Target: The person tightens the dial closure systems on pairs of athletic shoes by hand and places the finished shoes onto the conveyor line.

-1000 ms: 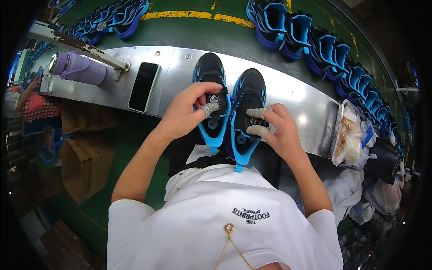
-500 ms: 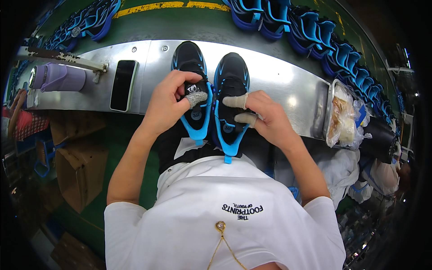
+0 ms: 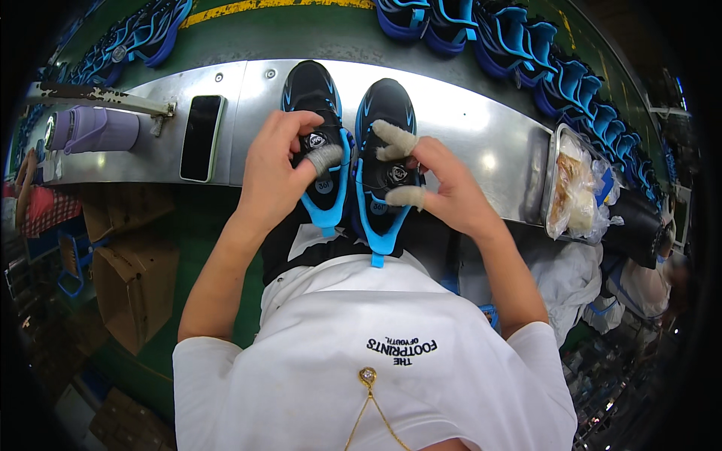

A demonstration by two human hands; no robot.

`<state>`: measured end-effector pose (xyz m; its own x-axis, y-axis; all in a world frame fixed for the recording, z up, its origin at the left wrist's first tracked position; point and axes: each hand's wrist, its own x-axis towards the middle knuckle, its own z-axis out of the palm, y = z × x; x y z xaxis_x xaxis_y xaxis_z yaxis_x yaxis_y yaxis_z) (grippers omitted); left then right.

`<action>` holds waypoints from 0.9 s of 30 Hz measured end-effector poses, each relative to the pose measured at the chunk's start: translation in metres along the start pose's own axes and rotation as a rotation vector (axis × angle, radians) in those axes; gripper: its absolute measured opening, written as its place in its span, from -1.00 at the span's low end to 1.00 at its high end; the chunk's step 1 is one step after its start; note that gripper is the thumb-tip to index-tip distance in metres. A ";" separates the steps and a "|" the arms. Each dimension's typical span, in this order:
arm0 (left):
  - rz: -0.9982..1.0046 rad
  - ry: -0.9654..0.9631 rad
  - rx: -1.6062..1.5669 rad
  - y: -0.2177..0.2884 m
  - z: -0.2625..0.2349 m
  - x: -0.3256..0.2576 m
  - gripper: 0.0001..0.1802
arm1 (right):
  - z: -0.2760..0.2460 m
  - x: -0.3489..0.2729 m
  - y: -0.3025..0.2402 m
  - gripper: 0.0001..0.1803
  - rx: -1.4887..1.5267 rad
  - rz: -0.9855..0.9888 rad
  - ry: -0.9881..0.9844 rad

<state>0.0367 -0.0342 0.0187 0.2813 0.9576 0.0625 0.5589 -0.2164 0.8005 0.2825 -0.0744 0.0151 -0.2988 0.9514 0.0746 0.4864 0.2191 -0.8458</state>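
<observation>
Two black sneakers with bright blue collars and heel loops lie side by side, toes pointing away from me, heels at my lap. My left hand (image 3: 277,161) is curled over the left sneaker (image 3: 308,83), its grey-wrapped thumb pressed against the tongue beside a round badge. Above the right sneaker (image 3: 385,98), my right hand (image 3: 444,180) grips at the tongue. Beige covers sleeve its thumb and two fingers, and a round dark badge shows between them. The undersides of both grips are hidden.
The metal bench (image 3: 466,143) carries a phone (image 3: 202,139) and a lilac flask (image 3: 101,129) on the left. A metal tray (image 3: 553,169) with plastic-bagged items sits at right. Rows of similar sneakers (image 3: 579,94) line the far side. A cardboard box (image 3: 135,289) stands on the floor, lower left.
My right fingers have spread wider and moved up the right sneaker's tongue, uncovering its round badge. My left hand stays at the left sneaker's tongue. The view has shifted slightly.
</observation>
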 end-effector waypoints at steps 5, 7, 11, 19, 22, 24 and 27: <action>-0.070 -0.201 -0.317 -0.010 -0.010 0.008 -0.60 | 0.000 -0.003 -0.009 -0.45 -0.032 -0.018 -0.029; -0.045 -0.130 -0.160 0.001 -0.010 0.004 -0.57 | 0.000 -0.002 -0.005 -0.46 -0.126 -0.013 0.022; -0.032 -0.162 -0.173 -0.018 -0.011 0.008 -0.52 | 0.001 -0.003 -0.004 -0.50 0.108 -0.015 -0.034; 0.177 0.079 -0.020 0.035 -0.019 -0.008 -0.67 | -0.016 0.000 -0.014 -0.29 0.560 0.204 -0.052; 0.283 -0.087 -0.039 0.058 -0.005 -0.002 -0.66 | -0.017 0.001 -0.036 -0.26 0.727 0.119 -0.105; 0.337 -0.119 -0.018 0.058 -0.002 0.014 -0.66 | -0.019 -0.001 -0.048 -0.33 0.287 -0.127 -0.087; 0.314 -0.633 -0.004 0.056 0.002 0.030 -0.83 | -0.018 -0.006 -0.054 -0.36 -0.114 -0.387 -0.220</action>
<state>0.0783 -0.0179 0.0641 0.8293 0.5548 -0.0667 0.3742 -0.4628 0.8036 0.2732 -0.0878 0.0697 -0.6376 0.7289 0.2495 0.3881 0.5836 -0.7132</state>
